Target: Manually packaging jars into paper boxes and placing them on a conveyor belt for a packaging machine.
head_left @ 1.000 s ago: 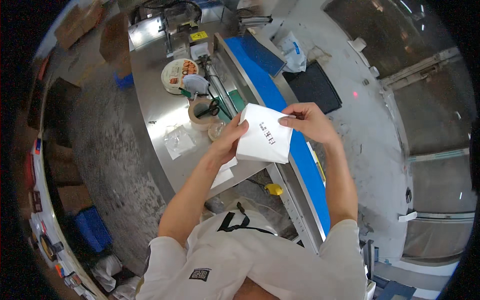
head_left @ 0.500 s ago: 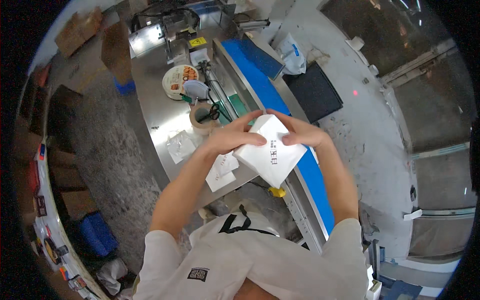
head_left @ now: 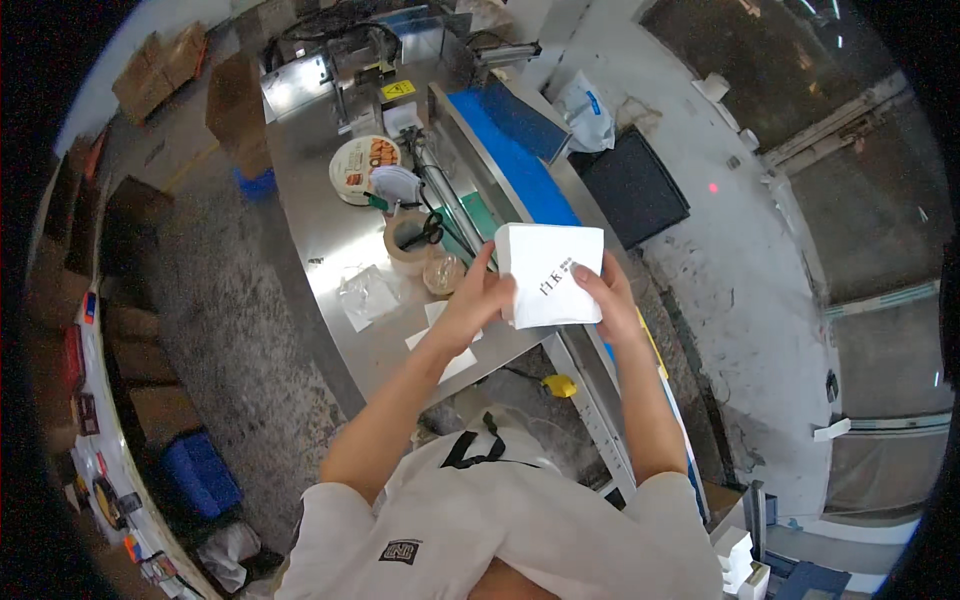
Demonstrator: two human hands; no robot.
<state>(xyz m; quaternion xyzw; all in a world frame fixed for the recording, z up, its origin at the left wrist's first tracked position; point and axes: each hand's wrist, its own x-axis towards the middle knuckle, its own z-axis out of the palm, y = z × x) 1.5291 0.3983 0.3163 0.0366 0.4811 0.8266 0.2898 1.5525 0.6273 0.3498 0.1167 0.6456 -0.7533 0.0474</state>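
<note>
From my remote seat, the biggest thing in view is the steel table (head_left: 300,175), with the blue conveyor belt (head_left: 535,185) running along its right side. The white packet (head_left: 545,252) is held up over the table's near right corner and the belt, its printed face turned up toward the camera. It looks like a stack of folded paper, so I judge it light, soft at the corners and a little springy, not brittle, though a hard pinch could crease it. The surface seems smooth without being very slick. I would take hold at two opposite sides, thumbs flat and fingers spread beneath to keep the layers square.

That is close to the grasp I see. The left hand (head_left: 478,305) is partly curled around the packet's left side, thumb pressed along that edge. The right hand (head_left: 612,300) is bent around the opposite side, its thumb lying on the printed face; most fingers of both are hidden.

Smaller things sit to the left: a round tub (head_left: 350,165), a tape roll (head_left: 405,264) and, leaning on it, black-handled scissors (head_left: 432,228).
</note>
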